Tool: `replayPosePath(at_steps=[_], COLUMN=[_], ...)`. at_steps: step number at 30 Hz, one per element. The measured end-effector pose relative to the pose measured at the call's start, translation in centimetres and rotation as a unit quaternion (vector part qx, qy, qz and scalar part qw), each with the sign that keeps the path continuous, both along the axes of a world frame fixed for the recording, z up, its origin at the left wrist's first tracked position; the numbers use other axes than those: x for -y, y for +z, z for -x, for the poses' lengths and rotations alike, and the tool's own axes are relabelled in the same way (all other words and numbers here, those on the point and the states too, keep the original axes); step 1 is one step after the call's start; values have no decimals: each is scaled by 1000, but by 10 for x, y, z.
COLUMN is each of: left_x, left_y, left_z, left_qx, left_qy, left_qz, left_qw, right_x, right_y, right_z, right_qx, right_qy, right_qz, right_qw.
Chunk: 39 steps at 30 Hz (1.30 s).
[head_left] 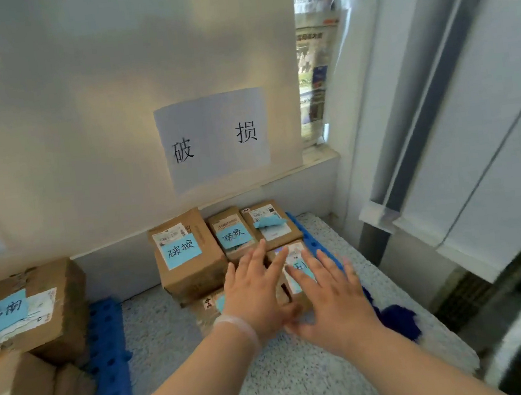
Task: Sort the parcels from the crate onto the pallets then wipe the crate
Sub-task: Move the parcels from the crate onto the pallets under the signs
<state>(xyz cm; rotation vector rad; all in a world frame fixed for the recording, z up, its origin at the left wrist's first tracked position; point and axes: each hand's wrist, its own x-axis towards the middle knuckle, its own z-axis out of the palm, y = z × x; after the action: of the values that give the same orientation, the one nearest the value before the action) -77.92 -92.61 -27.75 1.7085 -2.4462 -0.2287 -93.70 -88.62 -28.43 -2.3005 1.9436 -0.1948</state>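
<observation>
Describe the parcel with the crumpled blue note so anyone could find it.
Start at the white paper sign on the wall; cardboard parcels sit below it. In the back row of three, it is the rightmost parcel. Its blue note is crumpled, while its neighbours' notes lie flat and readable.

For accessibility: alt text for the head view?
The left hand and right hand, fingers spread, reach over a brown cardboard parcel with a blue label, below a white paper wall sign. More parcels sit on a blue plastic pallet, left.

Our left hand (253,297) and right hand (328,300) reach forward side by side, palms down, fingers straight and spread, thumbs overlapping.
</observation>
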Motion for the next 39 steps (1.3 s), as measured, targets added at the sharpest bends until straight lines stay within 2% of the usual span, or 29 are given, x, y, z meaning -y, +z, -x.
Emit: replayPosePath(at_steps=[4, 8, 19, 29, 34, 39], left_x=[-39, -87, -190, -258, -283, -295], left_y=[-13, -25, -15, -33, -41, -66], left_z=[49, 102, 243, 386, 452, 484], left_qx=[-7, -22, -19, -2, -4, 46], left_qy=[-98, -190, -379, -433, -410, -391], left_qz=[-4, -7, -21, -42, -61, -94], left_qw=[995, 981, 925, 900, 910, 914], right_x=[-71, -142, -278, -368, -400, -415], right_y=[-13, -22, -16, -29, -36, -57], right_z=[34, 75, 175, 311, 382, 423], right_qx=[16, -11, 18, 32, 54, 99], right_qy=[-97, -188, -362, -456, -479, -488], right_qz=[-9, -45, -8, -25, -38, -69], right_qw=[995, 981, 932, 889, 875, 864])
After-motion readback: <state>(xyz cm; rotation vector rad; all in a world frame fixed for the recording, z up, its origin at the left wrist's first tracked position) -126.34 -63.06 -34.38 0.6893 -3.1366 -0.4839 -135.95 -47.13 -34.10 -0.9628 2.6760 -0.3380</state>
